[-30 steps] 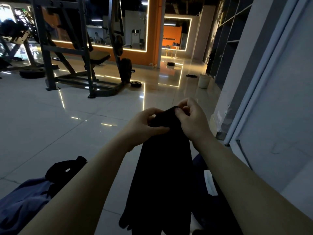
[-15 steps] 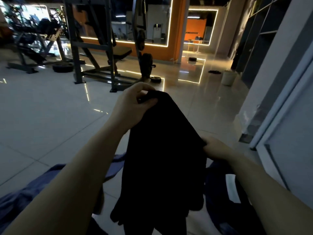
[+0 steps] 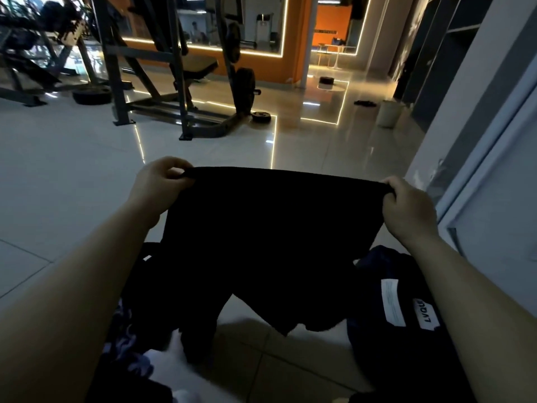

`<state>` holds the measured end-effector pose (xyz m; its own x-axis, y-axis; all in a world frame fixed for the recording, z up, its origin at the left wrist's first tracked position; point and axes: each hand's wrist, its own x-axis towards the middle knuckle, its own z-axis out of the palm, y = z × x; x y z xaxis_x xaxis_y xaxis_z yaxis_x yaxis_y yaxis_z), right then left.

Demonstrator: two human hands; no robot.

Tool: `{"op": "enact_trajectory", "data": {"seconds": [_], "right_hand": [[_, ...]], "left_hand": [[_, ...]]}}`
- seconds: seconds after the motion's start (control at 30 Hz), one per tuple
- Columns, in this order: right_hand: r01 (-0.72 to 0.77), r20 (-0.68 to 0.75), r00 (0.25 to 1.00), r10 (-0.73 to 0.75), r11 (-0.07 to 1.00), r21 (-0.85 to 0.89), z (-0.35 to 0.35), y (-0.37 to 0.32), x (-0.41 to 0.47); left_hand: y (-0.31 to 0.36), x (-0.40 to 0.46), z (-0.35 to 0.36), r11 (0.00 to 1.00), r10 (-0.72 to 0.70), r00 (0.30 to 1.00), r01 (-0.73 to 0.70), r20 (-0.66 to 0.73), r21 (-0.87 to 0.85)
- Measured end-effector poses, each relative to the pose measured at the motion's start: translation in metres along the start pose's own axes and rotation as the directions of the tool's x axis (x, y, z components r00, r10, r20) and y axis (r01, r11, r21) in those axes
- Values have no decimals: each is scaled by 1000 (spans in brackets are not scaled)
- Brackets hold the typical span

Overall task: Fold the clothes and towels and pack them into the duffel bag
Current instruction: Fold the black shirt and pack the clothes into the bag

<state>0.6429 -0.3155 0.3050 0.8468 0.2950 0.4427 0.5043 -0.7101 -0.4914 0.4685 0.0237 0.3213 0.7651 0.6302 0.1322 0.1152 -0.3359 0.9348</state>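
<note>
A black pair of shorts [image 3: 270, 234] hangs spread out in front of me above the tiled floor. My left hand [image 3: 158, 184] grips the left end of its top edge, and my right hand [image 3: 406, 207] grips the right end. The top edge is pulled taut between them and both legs hang down. A dark navy garment or bag with white labels [image 3: 392, 303] lies on the floor under my right forearm. A patterned blue-and-white cloth [image 3: 128, 338] lies at the lower left, partly hidden by my left arm.
Weight racks and a bench [image 3: 186, 71] stand across the glossy tiled floor [image 3: 72, 170] ahead. A white bin [image 3: 388, 113] sits by the dark shelving on the right. A grey wall and door frame [image 3: 491, 158] run close along my right side.
My hands have moved apart from a shared grip at the top. The black garment, bunched and hanging narrow before, is now stretched wide between them.
</note>
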Motion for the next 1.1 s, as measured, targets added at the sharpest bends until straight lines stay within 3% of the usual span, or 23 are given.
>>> {"op": "enact_trajectory", "data": {"seconds": [0.27,0.43,0.53,0.57,0.63,0.7,0.77,0.87,0.93,1.0,1.1], "right_hand": [[-68,-152,986,76,996,57,-6,4,-1],[-284,-145,948,283,959,14,-10,22,-3],[-340,42,939,341,940,-18,-12,17,-6],[-297,122,948,293,955,20,-13,7,-8],[-231,349,929,123,929,288,-13,-20,-17],[-284,566,823,-52,825,488,-10,-51,-30],[-264,628,765,-142,820,508,-5,-68,-37],[-294,548,830,-106,752,590,-10,-68,-39],[-293,490,868,-85,707,643,-16,-63,-39],[-259,393,919,-39,693,673,-19,-60,-39],[-192,259,965,32,759,623,-22,-55,-35]], "left_hand": [[14,0,9,971,32,999,-30,4,-236],[19,-5,13,972,59,996,-42,69,-230],[30,-18,29,984,105,981,-79,162,-159],[36,-25,40,986,149,970,-132,190,-99],[49,-41,68,957,272,925,-288,265,24],[61,-57,93,896,382,858,-435,343,91],[68,-68,104,859,434,825,-501,362,110],[71,-71,103,904,393,858,-427,332,35],[69,-72,102,962,274,852,-252,447,-108],[62,-74,104,985,152,760,-63,631,-162],[46,-68,103,992,117,679,-53,724,-111]]}}
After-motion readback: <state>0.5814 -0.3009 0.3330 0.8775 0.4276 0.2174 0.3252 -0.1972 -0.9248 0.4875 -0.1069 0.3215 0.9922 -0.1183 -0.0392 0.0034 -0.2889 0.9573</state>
